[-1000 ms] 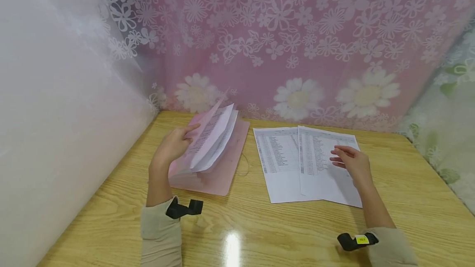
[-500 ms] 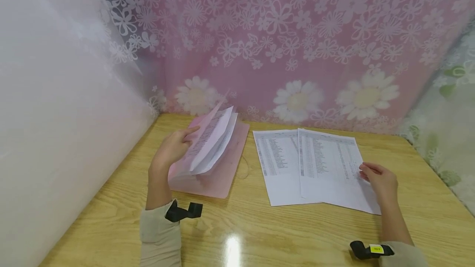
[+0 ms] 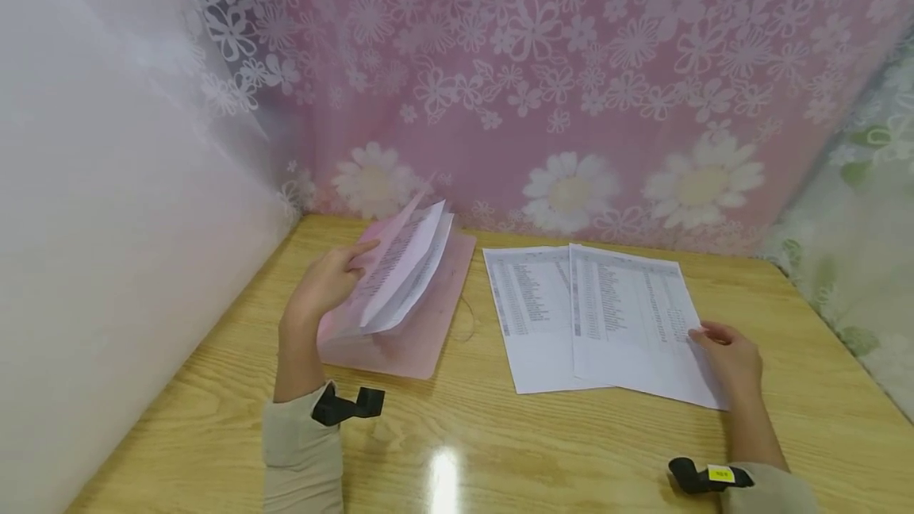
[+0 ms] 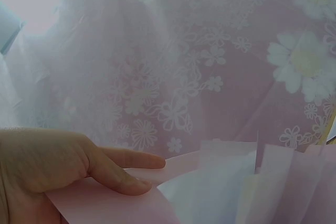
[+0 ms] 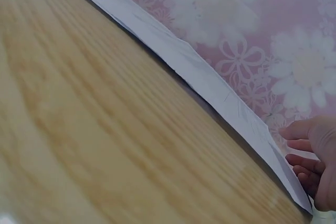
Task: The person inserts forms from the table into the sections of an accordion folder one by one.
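Note:
My left hand holds the raised cover of a pink folder at the left, with thumb and forefinger at the cover in the left wrist view. White printed pages stand fanned inside it. To the right, two printed sheets lie side by side and overlap. The left sheet tucks partly under the right sheet. My right hand pinches the right sheet by its right edge. From the right wrist view, that sheet's near edge sits slightly off the wood, and the fingers curl at its corner.
The wooden table runs up to a pink flowered curtain. A white wall borders the left side. A thin loop of string lies beside the folder.
My right hand has moved right and down from above the right sheet to its right edge, and now grips it. My left hand keeps its hold on the folder cover.

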Motion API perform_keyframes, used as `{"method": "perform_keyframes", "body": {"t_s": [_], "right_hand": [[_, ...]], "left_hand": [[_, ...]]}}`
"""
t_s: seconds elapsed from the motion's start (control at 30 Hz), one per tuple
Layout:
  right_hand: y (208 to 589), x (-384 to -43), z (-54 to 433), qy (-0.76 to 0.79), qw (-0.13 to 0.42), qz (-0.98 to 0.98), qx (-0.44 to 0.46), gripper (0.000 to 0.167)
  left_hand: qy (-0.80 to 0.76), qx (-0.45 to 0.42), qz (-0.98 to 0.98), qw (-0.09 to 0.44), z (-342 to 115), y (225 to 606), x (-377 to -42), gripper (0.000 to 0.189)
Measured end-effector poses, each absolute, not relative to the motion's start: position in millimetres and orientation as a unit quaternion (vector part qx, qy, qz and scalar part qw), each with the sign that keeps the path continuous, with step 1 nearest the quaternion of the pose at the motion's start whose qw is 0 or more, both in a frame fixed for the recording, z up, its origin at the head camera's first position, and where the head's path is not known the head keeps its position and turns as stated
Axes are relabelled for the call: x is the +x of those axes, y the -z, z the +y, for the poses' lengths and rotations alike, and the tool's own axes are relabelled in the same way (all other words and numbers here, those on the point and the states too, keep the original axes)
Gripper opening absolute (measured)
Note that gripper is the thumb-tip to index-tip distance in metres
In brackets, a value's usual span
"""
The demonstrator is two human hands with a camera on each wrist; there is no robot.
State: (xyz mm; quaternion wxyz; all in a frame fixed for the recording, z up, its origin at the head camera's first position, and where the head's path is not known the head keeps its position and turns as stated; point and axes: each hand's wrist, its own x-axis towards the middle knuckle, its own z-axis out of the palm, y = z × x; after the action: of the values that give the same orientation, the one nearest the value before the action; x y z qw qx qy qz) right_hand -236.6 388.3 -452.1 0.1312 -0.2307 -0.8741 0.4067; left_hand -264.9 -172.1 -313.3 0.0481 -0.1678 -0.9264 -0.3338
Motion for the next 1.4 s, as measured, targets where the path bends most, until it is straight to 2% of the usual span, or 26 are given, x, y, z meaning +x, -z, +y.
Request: {"method": "perform_keyframes", "body": {"t_s": [0.13,0.47,0.77,1.03,1.4], "right_hand": [[456,-242,386,-0.401,0.123,-0.879,-0.225,0.062],[453,-247,383,-0.318,0.149,-0.921,-0.172,0.051],[451,-249,381,-0.299,0.156,-0.928,-0.16,0.048],[448,-249,378,-0.298,0.175,-0.924,-0.165,0.05],[444,-243,374,-0.311,0.196,-0.91,-0.193,0.044]], "left_hand": [[0.33,-0.163,-0.928,0.054,-174,311,-264,0.049],[0.33,-0.157,-0.93,0.05,-176,312,-264,0.049],[0.33,-0.154,-0.93,0.048,-177,312,-263,0.049],[0.336,-0.15,-0.929,0.042,-177,310,-263,0.049],[0.328,-0.151,-0.932,0.046,-177,310,-261,0.049]]}}
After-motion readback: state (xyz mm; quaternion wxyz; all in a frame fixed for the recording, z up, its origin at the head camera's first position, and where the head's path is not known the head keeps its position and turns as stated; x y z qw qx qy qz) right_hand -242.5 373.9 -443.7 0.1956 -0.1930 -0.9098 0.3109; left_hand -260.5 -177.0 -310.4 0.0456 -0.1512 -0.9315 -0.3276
